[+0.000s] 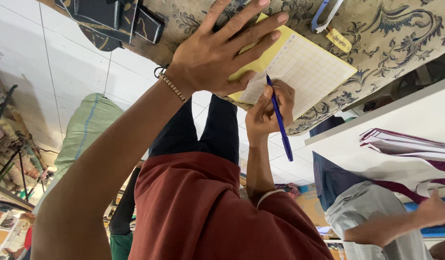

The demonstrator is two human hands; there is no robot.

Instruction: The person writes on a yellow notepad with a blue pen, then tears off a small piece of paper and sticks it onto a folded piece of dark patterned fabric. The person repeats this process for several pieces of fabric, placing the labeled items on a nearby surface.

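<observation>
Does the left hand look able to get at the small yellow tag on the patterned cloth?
Probably yes. The left hand lies flat on the yellow grid-ruled pad, holding nothing; the small yellow tag lies just past the pad on the patterned cloth, nothing between.

The view is upside down. White floor tiles point(73, 67) with thin grey joints fill the left, evenly lit by daylight. A patterned beige cloth point(391, 33) with blue scrolls spreads across the top. A pale green sack point(85, 127) lies at left beside dark metal clutter point(11, 144). A white shelf point(376, 139) crosses the right.
</observation>
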